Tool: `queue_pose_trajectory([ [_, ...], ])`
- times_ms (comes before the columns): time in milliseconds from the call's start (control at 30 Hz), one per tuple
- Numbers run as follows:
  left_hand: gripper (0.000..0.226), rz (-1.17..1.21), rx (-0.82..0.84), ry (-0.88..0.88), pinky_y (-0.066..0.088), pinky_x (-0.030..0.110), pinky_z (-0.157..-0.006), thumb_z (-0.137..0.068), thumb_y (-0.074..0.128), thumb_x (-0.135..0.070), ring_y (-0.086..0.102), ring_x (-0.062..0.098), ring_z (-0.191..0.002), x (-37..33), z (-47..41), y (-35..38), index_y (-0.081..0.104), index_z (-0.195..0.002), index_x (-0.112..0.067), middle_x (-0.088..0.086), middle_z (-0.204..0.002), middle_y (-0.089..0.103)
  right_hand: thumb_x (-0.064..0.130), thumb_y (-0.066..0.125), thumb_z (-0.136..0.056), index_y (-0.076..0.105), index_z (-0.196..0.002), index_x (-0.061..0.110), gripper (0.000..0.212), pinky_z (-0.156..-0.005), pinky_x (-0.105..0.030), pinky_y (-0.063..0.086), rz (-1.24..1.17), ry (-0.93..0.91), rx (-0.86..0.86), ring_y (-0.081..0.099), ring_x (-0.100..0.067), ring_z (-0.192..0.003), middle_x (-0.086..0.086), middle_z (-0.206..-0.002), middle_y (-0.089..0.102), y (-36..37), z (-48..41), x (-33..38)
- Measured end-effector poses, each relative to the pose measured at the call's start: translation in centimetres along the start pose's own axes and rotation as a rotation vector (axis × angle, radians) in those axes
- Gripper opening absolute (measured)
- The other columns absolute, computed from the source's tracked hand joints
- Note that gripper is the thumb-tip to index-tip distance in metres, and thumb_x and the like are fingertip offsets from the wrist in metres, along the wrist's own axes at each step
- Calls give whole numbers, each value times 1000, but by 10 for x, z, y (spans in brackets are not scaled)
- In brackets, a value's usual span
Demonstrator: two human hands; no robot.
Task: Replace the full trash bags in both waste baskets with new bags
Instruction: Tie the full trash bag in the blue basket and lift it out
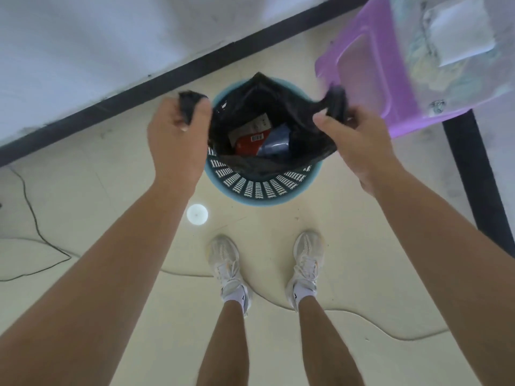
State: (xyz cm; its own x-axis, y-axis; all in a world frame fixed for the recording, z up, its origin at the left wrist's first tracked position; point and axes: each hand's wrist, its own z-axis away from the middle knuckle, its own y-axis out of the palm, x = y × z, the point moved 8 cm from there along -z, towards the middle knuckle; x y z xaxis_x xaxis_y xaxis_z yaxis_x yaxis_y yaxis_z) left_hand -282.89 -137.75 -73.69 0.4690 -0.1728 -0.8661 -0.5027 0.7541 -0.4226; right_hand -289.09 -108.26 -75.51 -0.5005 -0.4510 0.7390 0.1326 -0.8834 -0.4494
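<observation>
1. Cream tile floor (83,190) takes up most of the view, with a white wall (97,45) and its dark baseboard (167,79) running diagonally across the top.
2. Purple plastic stool (390,79) up in the top right corner, with some pale crumpled stuff and a white sheet on top; too blurry to say what.
3. Blue slotted waste basket (259,190) sits on the floor near the baseboard, right in front of the person's white sneakers (225,263).
4. Black trash bag (250,107) is inside the basket, mouth pulled wide open, edges lifted clear above the rim.
5. Left hand (178,135) is clenched tight around the bag's left edge, a bunch of black plastic poking out above the fist.
6. Right hand (359,143) is gripping the right edge the same way, close to the stool.
7. Down in the bag: a red packet with a barcode (250,142) and a bluish wrapper (276,144) just beside it.
8. Thin black cable (36,227) snakes over the floor on the left, and a little round bright spot (197,214) sits near the basket.
</observation>
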Motion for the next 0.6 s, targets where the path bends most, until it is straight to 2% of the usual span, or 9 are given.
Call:
queue_pose_trajectory([
  [67,10,-102,59,-10,56,37,-75,-86,67,-33,59,3,-65,7,6,-1,61,-78,-31,-13,-74,65,39,70,-85,62,-89,26,16,-69,-21,44,55,-26,-23,54,-6,-70,12,-74,58,-2,2,-7],
  [133,10,-59,-59,96,57,36,-75,-89,63,-30,58,3,-68,-2,12,-19,58,-80,-32,-13,-74,63,37,64,-89,54,-86,28,13,-71,-25,42,-60,-192,-197,48,-5,-70,12,-74,53,-20,12,9],
  [200,12,-23,-164,212,50,20,-68,-93,60,-25,53,-3,-68,-14,19,-34,54,-83,-30,-15,-75,57,27,59,-96,48,-92,21,12,-71,-21,42,-184,-348,-341,46,1,-70,16,-76,50,-38,24,22],
  [267,7,-39,-146,214,44,10,-67,-93,61,-23,55,-5,-72,-9,22,-33,54,-94,-22,-17,-80,56,25,56,-98,46,-100,15,14,-72,-19,43,-167,-367,-339,48,4,-71,17,-81,51,-37,26,20],
  [333,30,-41,-88,77,46,9,-74,-90,66,-31,59,-4,-85,16,23,-25,53,-114,-17,-16,-91,61,39,62,-92,45,-113,14,36,-76,-19,48,-115,-244,-218,55,4,-80,12,-95,57,-21,18,-5],
  [400,70,-103,-27,-118,47,18,-93,-84,69,-49,57,2,-107,53,26,-19,40,-138,-15,-10,-113,60,61,67,-80,36,-138,16,80,-93,-27,50,-38,-99,-89,58,-6,-107,0,-124,55,-4,11,-39],
  [467,106,-196,55,-281,37,31,-111,-75,70,-64,43,8,-129,92,35,-15,17,-153,-15,-2,-138,46,74,68,-68,13,-155,18,117,-113,-37,39,44,-6,24,42,-15,-134,-5,-149,36,9,10,-68],
  [533,124,-300,168,-357,27,42,-118,-67,72,-71,25,15,-144,119,45,-8,3,-156,-20,2,-154,28,80,68,-65,-5,-158,19,133,-124,-42,16,178,33,148,12,-18,-150,-3,-163,10,22,13,-89],
  [600,133,-423,286,-370,19,48,-120,-62,75,-72,9,21,-150,137,52,2,-5,-156,-23,4,-161,14,83,67,-63,-13,-157,20,139,-124,-43,5,380,25,236,-5,-18,-153,0,-166,-7,33,14,-103],
])
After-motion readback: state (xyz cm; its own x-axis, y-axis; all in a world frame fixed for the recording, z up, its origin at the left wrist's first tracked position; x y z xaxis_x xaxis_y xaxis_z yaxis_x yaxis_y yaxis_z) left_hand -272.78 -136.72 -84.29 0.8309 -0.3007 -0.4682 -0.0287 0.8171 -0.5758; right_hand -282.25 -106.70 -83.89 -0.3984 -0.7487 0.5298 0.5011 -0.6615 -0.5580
